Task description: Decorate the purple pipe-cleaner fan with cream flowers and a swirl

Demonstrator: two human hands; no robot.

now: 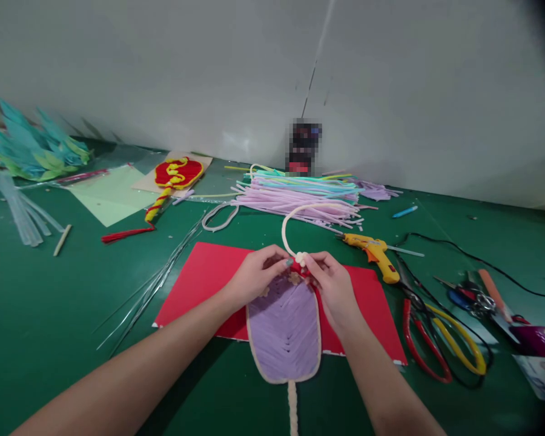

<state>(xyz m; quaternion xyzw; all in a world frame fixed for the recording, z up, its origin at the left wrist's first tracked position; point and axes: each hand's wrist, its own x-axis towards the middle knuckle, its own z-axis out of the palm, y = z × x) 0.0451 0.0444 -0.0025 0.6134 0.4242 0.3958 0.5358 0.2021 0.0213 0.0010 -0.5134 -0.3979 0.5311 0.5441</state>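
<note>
A cream pipe cleaner (287, 223) arcs up from a small bunched coil at the far end of a purple fan. My left hand (261, 272) is closed, its thumb and fingertips pinching at the left of that coil. From the right, my right hand (331, 281) pinches the same coil between thumb and fingers. Beneath both hands lies the fan (284, 339), made of purple fuzzy strips with a cream border and a twisted cream handle (292, 406) toward me. Small tan flower shapes sit at its far end, partly hidden by my fingers.
Under the fan is a red board (367, 315). Beyond it lies a pile of pastel pipe cleaners (295, 194). A yellow glue gun (372, 251), pliers (436, 345) and scissors are at right. Thin wires (163, 278), a red-and-yellow fan (178, 174) and glue sticks (22, 212) are at left.
</note>
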